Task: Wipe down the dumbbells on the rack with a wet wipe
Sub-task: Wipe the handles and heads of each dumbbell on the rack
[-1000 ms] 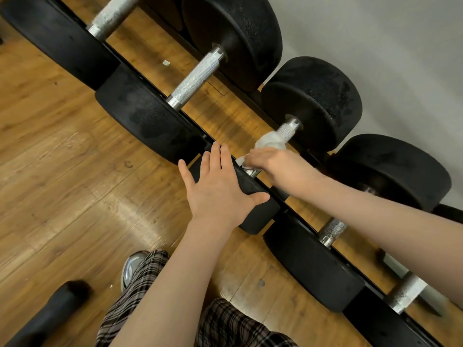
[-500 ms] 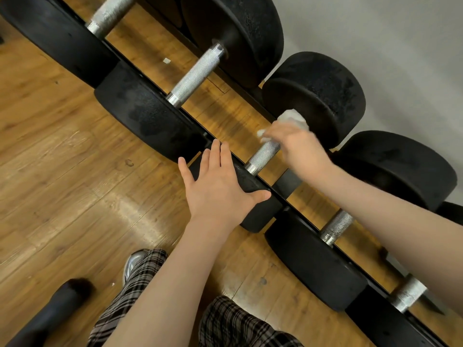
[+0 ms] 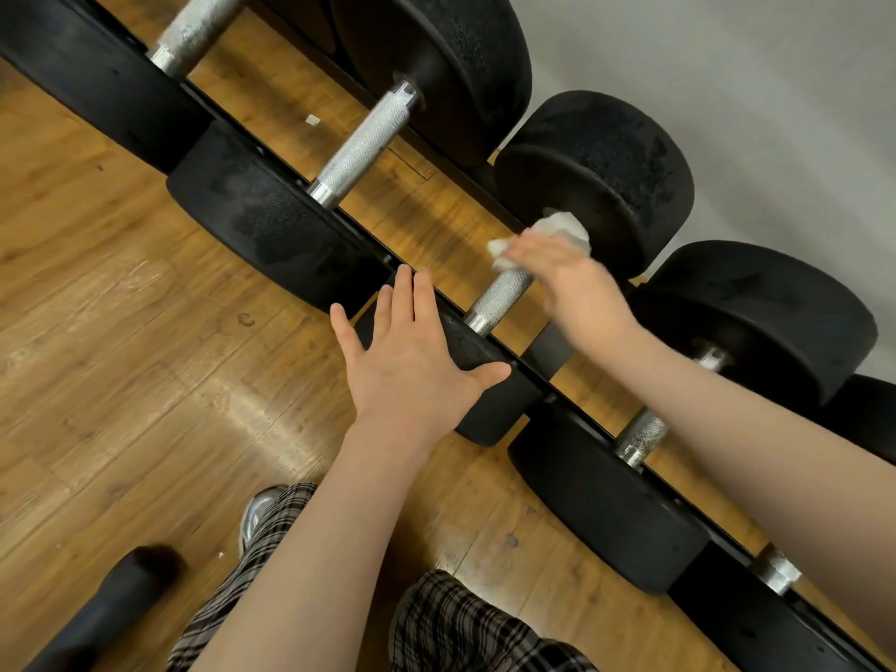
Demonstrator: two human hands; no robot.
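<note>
A wooden plank floor (image 3: 121, 332) is filling most of the view, its warm brown boards running at a slant and catching a pale streak of glare near the middle. A small white scrap (image 3: 312, 120) is lying on the boards, and a faint curled mark (image 3: 246, 320) is showing on a plank — what made it cannot be told. A plain grey wall (image 3: 751, 89) is rising along the upper right. Plaid trousers (image 3: 465, 623) are covering the lower edge, with a silver-toned shoe (image 3: 257, 514) peeking out beside them. A dark rounded object (image 3: 106, 608) is sitting at the bottom left — blurred, unidentifiable.
</note>
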